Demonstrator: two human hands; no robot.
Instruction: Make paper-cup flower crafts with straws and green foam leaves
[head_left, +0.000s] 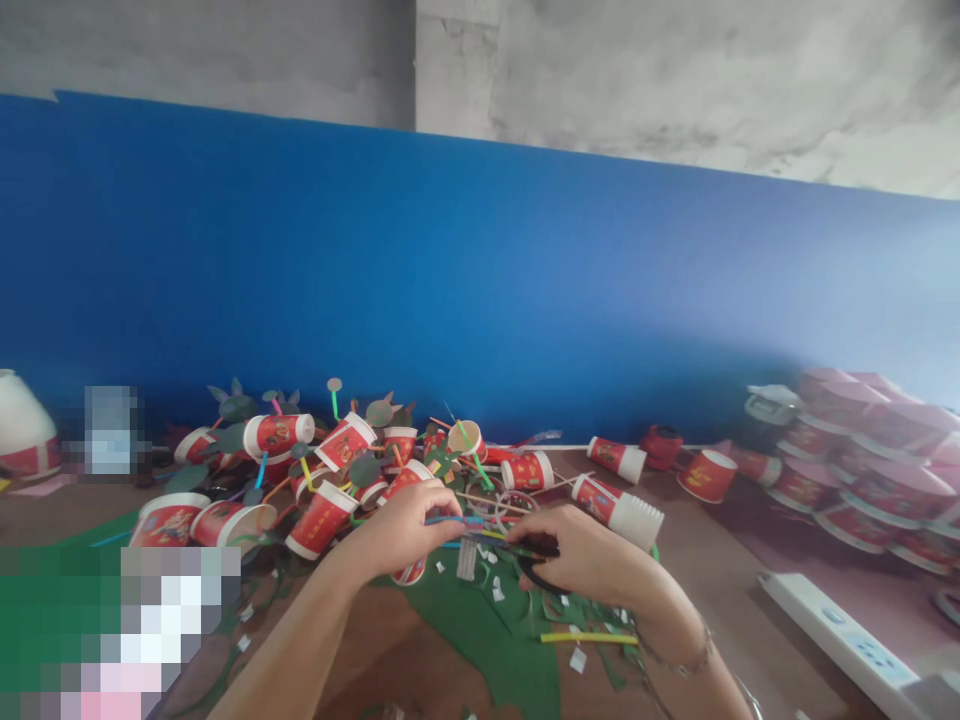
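Note:
My left hand (417, 522) pinches a blue drinking straw (469, 521) whose end points toward my right hand. Black-handled scissors (541, 568) sit in my right hand (564, 545), with the fingers wrapped round the loops. The blades lie close to the straw, but whether they touch it I cannot tell. Under both hands are green paper scraps (465, 615) and small white bits. A yellow straw (589, 638) rests below my right hand. Just behind my left hand are red paper cups (322, 520) with straws stuck in them.
Several more cups lie behind, including a stack of white-rimmed cups (636, 518). At the right are a white power strip (840, 635) and piled red-and-pink cups (862, 470). A blue partition (480, 280) stands along the back. Blurred patches cover parts of the left side.

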